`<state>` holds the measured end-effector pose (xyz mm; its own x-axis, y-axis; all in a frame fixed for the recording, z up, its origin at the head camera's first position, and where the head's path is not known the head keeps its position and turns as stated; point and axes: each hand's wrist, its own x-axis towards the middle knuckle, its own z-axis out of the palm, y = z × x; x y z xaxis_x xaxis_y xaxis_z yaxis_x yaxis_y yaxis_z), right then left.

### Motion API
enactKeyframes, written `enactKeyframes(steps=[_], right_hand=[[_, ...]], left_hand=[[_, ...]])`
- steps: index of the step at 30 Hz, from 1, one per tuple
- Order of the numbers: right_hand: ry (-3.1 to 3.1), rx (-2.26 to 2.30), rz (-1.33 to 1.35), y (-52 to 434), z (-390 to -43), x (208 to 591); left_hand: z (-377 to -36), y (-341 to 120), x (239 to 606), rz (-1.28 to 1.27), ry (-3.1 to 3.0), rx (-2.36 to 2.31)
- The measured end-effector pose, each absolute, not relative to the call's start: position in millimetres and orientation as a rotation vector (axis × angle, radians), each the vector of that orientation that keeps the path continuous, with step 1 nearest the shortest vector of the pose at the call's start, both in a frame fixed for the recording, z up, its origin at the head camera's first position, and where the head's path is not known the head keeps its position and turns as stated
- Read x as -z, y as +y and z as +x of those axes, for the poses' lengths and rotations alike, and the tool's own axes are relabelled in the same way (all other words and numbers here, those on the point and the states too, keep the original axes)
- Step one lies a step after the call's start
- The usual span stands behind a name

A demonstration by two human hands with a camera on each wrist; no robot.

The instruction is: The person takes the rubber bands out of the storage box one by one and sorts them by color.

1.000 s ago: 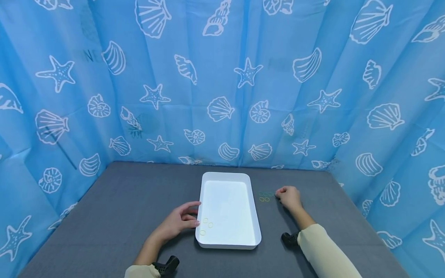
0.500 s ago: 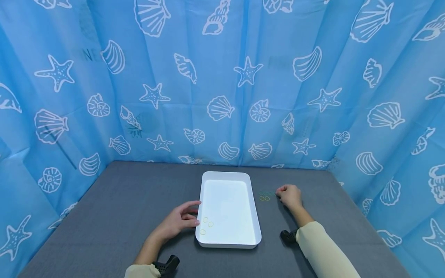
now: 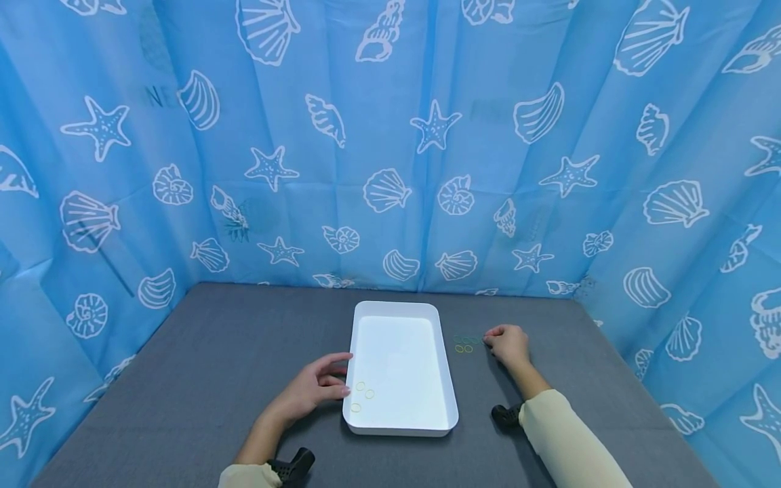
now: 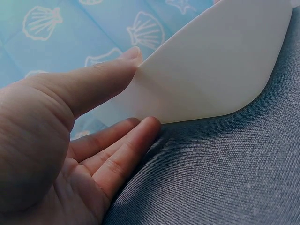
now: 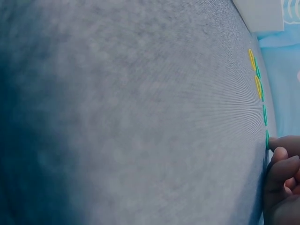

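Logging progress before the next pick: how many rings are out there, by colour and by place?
yellow rings in the white tray: 3
yellow rings on the table: 2
green rings on the table: 4, as far as the right wrist view shows
Total: 9

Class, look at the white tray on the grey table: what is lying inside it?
Inside the white tray lie three yellow rings, grouped in its near left corner beside the left hand. The remaining floor shows bare white; nothing covers it.
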<state>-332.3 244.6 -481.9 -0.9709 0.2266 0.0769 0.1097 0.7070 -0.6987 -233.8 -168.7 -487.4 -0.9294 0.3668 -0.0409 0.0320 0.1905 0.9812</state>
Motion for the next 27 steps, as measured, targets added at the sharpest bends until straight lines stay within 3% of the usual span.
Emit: enactKeyframes(steps=[14, 27], right_hand=[[-2.653, -1.323, -0.263, 242, -325, 477], [-2.544, -1.679, -0.184, 204, -318, 440]], left_hand=[[-235, -170, 489, 0.395, 2.185, -1.807], [-236, -169, 492, 0.404, 2.184, -1.813]])
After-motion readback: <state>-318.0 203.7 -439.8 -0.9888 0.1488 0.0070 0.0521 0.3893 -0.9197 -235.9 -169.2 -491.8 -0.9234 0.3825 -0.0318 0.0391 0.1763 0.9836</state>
